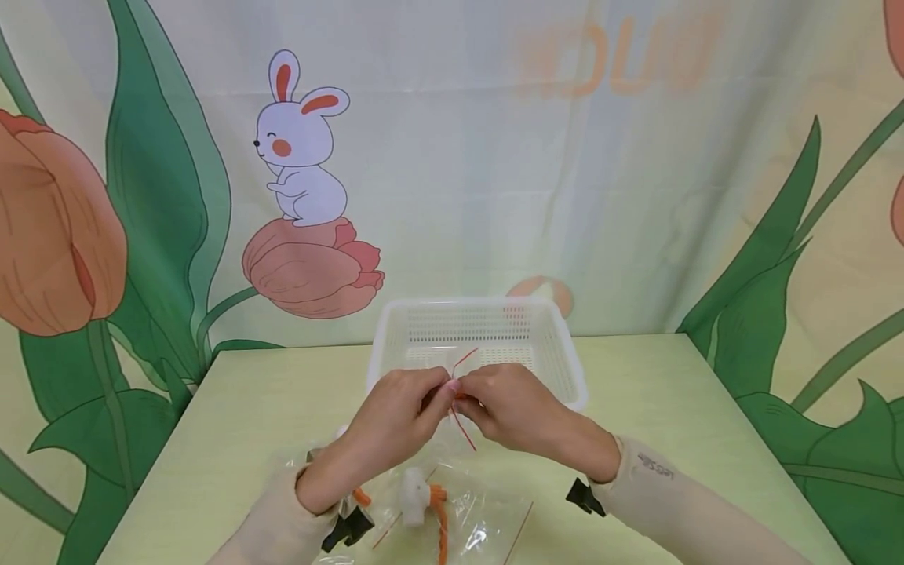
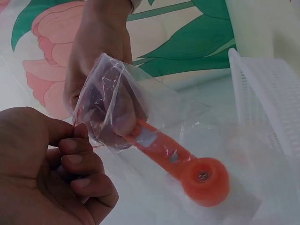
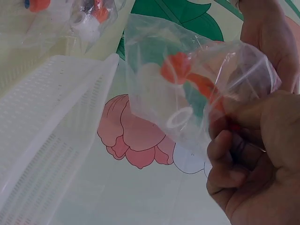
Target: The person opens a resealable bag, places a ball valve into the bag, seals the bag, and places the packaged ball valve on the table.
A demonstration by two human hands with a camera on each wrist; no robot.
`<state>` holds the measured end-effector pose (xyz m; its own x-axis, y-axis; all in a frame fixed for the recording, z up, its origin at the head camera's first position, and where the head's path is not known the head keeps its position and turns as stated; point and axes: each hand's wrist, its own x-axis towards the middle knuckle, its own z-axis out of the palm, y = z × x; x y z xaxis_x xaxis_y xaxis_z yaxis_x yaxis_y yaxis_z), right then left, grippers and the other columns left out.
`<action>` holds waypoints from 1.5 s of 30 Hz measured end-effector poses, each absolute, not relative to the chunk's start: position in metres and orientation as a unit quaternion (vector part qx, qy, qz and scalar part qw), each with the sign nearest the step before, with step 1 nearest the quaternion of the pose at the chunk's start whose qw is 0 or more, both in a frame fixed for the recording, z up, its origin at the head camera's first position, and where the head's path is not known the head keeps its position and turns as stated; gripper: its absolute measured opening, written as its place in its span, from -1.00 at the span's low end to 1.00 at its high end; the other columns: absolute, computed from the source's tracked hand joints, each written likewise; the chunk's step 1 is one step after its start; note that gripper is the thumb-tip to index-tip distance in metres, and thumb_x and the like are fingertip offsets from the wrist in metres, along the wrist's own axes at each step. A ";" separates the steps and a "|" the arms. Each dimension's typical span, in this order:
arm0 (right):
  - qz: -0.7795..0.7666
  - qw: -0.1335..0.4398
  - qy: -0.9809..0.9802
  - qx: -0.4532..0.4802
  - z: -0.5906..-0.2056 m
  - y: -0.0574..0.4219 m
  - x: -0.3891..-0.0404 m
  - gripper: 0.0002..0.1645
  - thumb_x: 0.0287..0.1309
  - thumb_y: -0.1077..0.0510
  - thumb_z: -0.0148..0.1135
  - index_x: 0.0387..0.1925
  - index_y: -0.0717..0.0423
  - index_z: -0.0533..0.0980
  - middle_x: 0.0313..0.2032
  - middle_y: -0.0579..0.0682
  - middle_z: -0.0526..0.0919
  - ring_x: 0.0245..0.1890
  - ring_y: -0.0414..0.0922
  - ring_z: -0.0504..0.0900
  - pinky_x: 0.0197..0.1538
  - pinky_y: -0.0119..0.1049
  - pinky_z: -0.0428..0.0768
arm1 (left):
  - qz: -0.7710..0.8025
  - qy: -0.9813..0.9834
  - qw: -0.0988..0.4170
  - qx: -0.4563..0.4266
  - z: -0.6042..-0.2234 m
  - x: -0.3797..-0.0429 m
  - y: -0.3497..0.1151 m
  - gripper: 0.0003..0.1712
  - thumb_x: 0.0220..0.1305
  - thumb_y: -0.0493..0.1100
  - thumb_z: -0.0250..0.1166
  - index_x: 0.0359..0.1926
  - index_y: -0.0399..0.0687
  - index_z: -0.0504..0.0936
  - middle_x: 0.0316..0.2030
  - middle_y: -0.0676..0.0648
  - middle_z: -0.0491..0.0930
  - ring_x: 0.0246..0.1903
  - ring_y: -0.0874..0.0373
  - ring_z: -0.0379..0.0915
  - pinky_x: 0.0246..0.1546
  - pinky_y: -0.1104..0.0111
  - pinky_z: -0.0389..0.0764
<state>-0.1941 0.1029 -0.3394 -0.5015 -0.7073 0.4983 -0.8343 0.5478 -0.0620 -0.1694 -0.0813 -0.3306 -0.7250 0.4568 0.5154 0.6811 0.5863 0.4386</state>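
Observation:
Over the near rim of the white basket (image 1: 384,337), both hands meet at the mouth of a clear zip bag (image 3: 140,42) with a red seal line. Inside it is a white tubular valve (image 3: 154,84) with an orange lever handle (image 2: 161,152). My left hand (image 1: 399,404) pinches one edge of the bag's mouth between thumb and forefinger. My right hand (image 1: 519,404) grips the end of the lever; its thumb shows behind the film in the left wrist view. The valve hangs out beyond the fingers, and the head view hides most of it behind the hands.
Below the hands, another clear bag (image 1: 487,514) lies on the pale table (image 1: 657,439), with a white valve (image 1: 415,496) and orange handle in it. More bagged parts sit partly under the left forearm. A printed curtain (image 1: 452,196) stands behind the basket.

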 end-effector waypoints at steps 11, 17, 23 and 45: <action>0.085 0.162 -0.891 0.416 -0.341 0.100 -0.196 -0.70 -0.01 0.27 0.13 -0.71 -0.10 0.33 -0.77 -0.27 0.20 -0.71 -0.34 0.11 -0.61 -0.50 0.06 | -0.357 -0.853 0.203 -0.322 -0.334 -0.170 -0.080 -0.63 0.30 -0.20 0.10 -0.68 0.06 0.33 -0.78 0.19 0.13 -0.74 0.43 0.01 -0.67 0.61 0.04; 0.096 0.131 -0.891 0.424 -0.337 0.103 -0.196 -0.76 -0.01 0.25 0.15 -0.65 -0.13 0.42 -0.73 -0.30 0.32 -0.69 -0.37 0.22 -0.56 -0.51 0.20 | -0.396 -0.838 0.208 -0.312 -0.335 -0.169 -0.082 -0.62 0.31 -0.21 0.10 -0.68 0.05 0.33 -0.76 0.18 0.12 -0.72 0.43 -0.01 -0.66 0.61 0.02; 0.125 0.125 -0.893 0.415 -0.327 0.109 -0.194 -0.91 0.12 0.09 0.19 -0.36 -0.17 0.60 -0.60 -0.36 0.50 -0.61 -0.43 0.39 -0.43 -0.53 0.38 | -0.437 -0.829 0.207 -0.281 -0.335 -0.169 -0.082 -0.63 0.34 -0.18 0.08 -0.66 0.03 0.40 -0.76 0.16 0.14 -0.72 0.40 -0.01 -0.66 0.59 0.04; 0.219 0.245 -0.882 0.337 -0.296 0.130 -0.167 -0.78 0.10 -0.11 0.21 -0.57 -0.18 0.50 -0.64 -0.33 0.43 -0.61 -0.38 0.31 -0.49 -0.52 0.32 | -0.518 -0.802 0.224 -0.197 -0.328 -0.163 -0.083 -0.65 0.34 -0.11 0.10 -0.60 -0.02 0.57 -0.73 0.11 0.42 -0.72 0.31 0.24 -0.70 0.46 0.25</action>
<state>-0.1673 0.1300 -0.2962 -0.6524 -0.4868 0.5809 -0.7022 0.6765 -0.2217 -0.1633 -0.0829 -0.3282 -0.8219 0.0839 0.5634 0.5480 0.3864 0.7419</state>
